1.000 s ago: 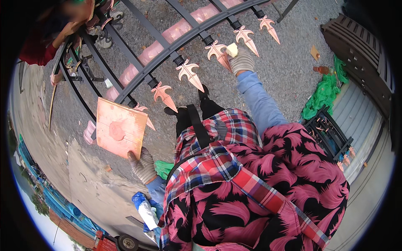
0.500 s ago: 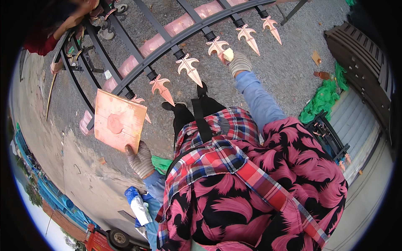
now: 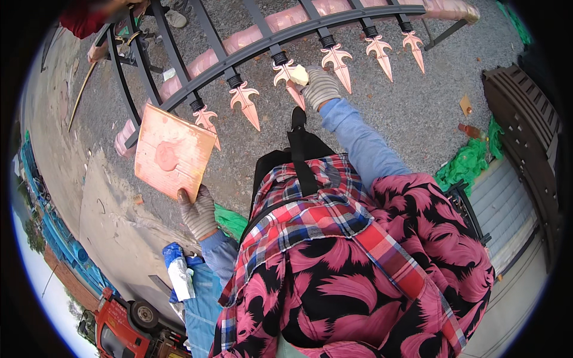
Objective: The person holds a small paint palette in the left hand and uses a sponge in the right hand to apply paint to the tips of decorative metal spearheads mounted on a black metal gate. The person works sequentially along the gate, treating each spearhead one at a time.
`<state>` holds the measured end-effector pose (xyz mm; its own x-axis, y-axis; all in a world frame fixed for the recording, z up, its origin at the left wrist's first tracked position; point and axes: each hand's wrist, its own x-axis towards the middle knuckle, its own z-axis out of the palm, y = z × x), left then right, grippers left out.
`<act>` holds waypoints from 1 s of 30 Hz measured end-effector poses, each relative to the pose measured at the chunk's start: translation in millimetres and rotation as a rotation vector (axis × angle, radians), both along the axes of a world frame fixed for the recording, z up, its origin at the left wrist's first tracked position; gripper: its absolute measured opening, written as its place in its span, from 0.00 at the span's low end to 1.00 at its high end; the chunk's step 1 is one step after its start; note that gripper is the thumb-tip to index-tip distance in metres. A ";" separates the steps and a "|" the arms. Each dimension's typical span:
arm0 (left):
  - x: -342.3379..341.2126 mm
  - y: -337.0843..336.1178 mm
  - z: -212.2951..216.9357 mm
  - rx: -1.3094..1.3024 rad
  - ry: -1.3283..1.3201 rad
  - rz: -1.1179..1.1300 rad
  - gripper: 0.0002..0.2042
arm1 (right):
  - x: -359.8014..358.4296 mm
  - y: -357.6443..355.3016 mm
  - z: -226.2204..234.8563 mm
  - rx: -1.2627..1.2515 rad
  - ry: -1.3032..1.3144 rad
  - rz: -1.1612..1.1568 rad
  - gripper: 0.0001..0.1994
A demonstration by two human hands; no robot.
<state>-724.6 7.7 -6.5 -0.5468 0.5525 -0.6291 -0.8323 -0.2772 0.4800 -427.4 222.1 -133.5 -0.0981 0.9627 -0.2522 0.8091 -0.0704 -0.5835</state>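
Observation:
My left hand (image 3: 199,212), in a striped glove with bare fingertips, grips a square board (image 3: 194,156) by its near corner. The board is smeared copper-pink and has a round paint blob (image 3: 167,156) in its middle. In my right hand (image 3: 321,88), gloved alike, is a pale yellow sponge piece (image 3: 298,75). It overlaps a copper-pink spearhead finial (image 3: 280,73) and appears to touch it. More such finials, among them one just to the right (image 3: 337,59) and one to the left (image 3: 245,104), point toward me from the black metal fence panel (image 3: 256,52).
A pink-wrapped roll (image 3: 286,19) lies under the panel. Far left, another person's red sleeve (image 3: 83,18) shows. Green netting (image 3: 462,167) and dark slatted panels (image 3: 525,113) lie right on the gravel ground. A red truck (image 3: 122,325) stands at the lower left.
My right hand with the sponge piece has moved from one finial to its left neighbour. The view has shifted. My left hand still holds the board beside the panel.

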 end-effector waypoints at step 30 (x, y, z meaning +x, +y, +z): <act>97.1 -127.3 -15.9 0.055 -0.169 0.109 0.20 | 238.3 -60.7 -12.3 -0.024 0.121 -0.716 0.21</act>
<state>-627.5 -119.6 -22.3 -0.4945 0.5319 -0.6874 -0.8634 -0.3915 0.3182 -189.1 161.4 -145.8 0.5254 0.7958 -0.3012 0.4899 -0.5724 -0.6576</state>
